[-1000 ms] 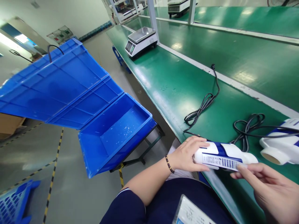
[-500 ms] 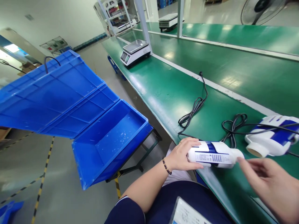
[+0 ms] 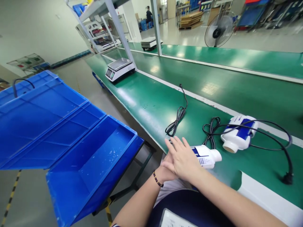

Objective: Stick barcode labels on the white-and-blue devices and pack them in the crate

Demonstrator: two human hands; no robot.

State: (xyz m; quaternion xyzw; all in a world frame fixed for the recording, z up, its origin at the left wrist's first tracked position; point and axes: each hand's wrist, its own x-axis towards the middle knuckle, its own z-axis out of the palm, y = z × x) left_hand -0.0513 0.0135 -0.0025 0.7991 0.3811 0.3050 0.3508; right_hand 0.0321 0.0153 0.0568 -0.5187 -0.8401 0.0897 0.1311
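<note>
My right hand (image 3: 182,158) reaches across to the left with its fingers stretched out flat. It lies over my left hand (image 3: 165,167) and the near end of a white and blue device (image 3: 206,155) on the green bench (image 3: 151,104). Only the wrist side of my left hand shows, with a bead bracelet (image 3: 157,178); its fingers are hidden under the right hand. The device's black cord (image 3: 176,118) lies coiled just beyond. A second white and blue device (image 3: 238,136) lies to the right with its own long black cord (image 3: 282,148).
Blue plastic crates (image 3: 78,160) stand tilted and open on a stand to my left. A weighing scale (image 3: 119,68) sits farther along the bench beside a metal post (image 3: 119,30), with another scale (image 3: 149,42) behind. A fan (image 3: 219,30) stands at the back.
My right hand has swung left from the device's right end and now covers my left hand. The view has lifted and turned, showing more of the hall.
</note>
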